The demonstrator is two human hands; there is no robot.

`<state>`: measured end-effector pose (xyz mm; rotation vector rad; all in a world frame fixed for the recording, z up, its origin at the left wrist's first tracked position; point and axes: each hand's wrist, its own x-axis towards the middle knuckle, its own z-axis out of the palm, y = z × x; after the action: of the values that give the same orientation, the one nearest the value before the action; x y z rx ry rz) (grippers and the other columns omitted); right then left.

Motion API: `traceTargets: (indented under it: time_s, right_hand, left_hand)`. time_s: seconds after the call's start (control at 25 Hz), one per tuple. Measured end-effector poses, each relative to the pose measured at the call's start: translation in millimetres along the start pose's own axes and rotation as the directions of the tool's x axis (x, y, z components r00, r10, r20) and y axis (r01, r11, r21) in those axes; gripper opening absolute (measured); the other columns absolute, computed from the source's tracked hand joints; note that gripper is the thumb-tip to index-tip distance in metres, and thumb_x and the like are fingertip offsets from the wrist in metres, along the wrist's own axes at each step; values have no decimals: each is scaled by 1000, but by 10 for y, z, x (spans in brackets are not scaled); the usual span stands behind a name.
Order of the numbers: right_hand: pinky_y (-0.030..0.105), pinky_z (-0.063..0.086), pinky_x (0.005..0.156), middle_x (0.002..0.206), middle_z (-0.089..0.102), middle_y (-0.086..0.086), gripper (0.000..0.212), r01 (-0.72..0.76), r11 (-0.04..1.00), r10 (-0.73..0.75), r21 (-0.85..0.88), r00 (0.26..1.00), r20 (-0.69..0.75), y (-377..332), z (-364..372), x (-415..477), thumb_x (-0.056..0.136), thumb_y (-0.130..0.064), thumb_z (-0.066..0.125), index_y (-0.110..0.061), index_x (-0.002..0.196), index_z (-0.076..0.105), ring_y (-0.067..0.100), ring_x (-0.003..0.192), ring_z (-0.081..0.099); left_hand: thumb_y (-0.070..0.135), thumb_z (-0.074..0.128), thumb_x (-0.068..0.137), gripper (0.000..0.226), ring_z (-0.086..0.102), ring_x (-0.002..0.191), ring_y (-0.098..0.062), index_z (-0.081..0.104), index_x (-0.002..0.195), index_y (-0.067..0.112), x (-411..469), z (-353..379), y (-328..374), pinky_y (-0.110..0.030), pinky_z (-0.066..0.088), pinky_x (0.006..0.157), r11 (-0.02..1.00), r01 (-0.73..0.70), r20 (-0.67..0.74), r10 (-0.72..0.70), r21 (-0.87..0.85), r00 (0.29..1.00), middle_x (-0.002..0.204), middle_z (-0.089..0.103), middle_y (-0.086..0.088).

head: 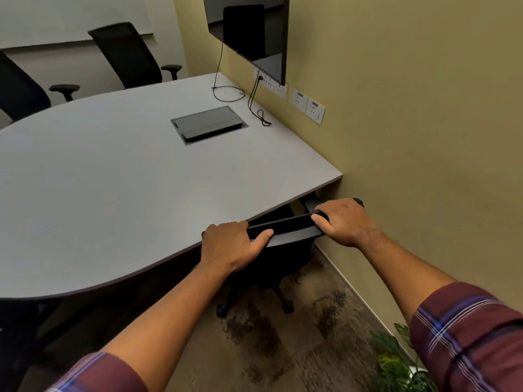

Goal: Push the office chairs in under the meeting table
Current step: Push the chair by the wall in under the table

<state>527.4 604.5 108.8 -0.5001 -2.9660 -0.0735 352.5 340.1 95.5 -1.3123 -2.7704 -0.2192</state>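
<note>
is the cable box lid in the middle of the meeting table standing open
No, the grey cable box lid lies flat, flush with the meeting table top.

Head cam, 1 view only, wide-angle w/ bent edges: looks fwd and down over both forearms, from standing height at the table point(119, 176) edge near the wall point(410, 108). Near field: hands on chair point(283, 230) top, close below lens. Far field: 2 chairs point(127, 55) across table, screen point(249, 32) upper centre.
</note>
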Motion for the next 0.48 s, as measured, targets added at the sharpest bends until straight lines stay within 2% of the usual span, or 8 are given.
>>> traceTargets:
  time_s: [0.16,0.32,0.48]
  right_hand:
    - [45,49,78,94,73,4,72,36,999,-37,15,998,53,196,22,228,96,-65,19,-17,99,73,29,86,67]
    - [44,48,77,95,76,6,69,77,995,-77,68,997,-6,449,119,420,96,-62,26,-16,103,77,32,88,69]
    - [42,46,72,91,76,4,67,107,992,-106,72,994,-20,820,175,644,96,-62,28,-15,95,76,29,84,68]
  left_hand:
    - [95,14,89,88,63,66,-22,65,77,24,161,14,95,-45,57,77,1000,30,18,-30,-4,999,66,63,7]
    - [96,12,88,90,64,68,-24,65,80,23,336,27,230,-44,56,78,998,57,29,-57,-6,998,68,64,5]
    - [95,13,88,91,64,68,-24,67,82,22,516,43,519,-40,44,69,995,103,34,-103,3,994,70,66,4]
